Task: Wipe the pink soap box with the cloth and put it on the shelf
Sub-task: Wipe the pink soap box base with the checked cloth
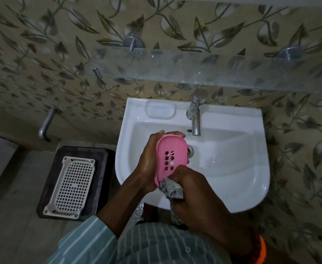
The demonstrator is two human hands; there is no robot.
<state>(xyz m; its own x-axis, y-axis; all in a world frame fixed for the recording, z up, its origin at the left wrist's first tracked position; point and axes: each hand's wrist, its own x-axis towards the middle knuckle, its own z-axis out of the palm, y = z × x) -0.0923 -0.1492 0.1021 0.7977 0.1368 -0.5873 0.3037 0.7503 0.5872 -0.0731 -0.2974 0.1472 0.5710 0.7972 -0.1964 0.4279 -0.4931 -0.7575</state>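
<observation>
Text: none readable on the pink soap box [170, 158], the cloth [172, 188] or anything else in view.

Surroundings: white sink [232, 168] directly under both hands, chrome tap [195, 115] at its back edge, moulded soap recess [160, 109] left of the tap. Glass shelf [194, 67] sat on the leaf-patterned wall above the sink, held by two round metal brackets [133, 42]. To the left, on the floor, a white perforated basket [70, 185] lay on a dark mat [99, 155]; a metal pipe [45, 124] came out of the wall above it. Nothing stood between the box and the shelf.

Hands: left hand [148, 161] cradled the box from its left side, grip clenched on it, fingertips wrapped over the far end. Box was held over the basin, slotted face up toward the camera, long axis running away from the person. Right hand [186, 185] was at the box's near end, grip clenched on the bunched grey checked cloth, which pressed against the near corner of the box and hung down past the sink's front rim.
</observation>
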